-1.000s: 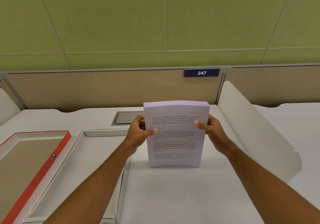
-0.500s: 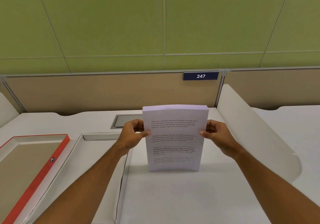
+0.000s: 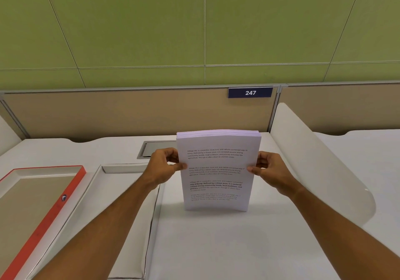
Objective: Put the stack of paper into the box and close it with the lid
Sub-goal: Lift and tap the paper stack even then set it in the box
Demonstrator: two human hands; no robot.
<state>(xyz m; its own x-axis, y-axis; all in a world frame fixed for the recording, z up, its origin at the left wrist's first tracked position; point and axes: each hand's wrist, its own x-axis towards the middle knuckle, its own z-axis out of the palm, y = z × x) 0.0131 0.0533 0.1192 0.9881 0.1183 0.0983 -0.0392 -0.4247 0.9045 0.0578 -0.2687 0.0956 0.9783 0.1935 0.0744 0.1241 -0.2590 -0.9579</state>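
The stack of paper [image 3: 217, 171] was held upright on the desk [image 3: 216, 247], gripped at its side edges by the left hand [image 3: 164, 167] and the right hand [image 3: 270, 169], each grip closed on it

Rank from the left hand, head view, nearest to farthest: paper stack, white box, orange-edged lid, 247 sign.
1. Paper stack: in the left hand's grip, standing on its bottom edge on the desk.
2. White box: open, just beside and below that hand, to its left.
3. Orange-edged lid: further left, beyond the box.
4. 247 sign: on the back partition, up and right.
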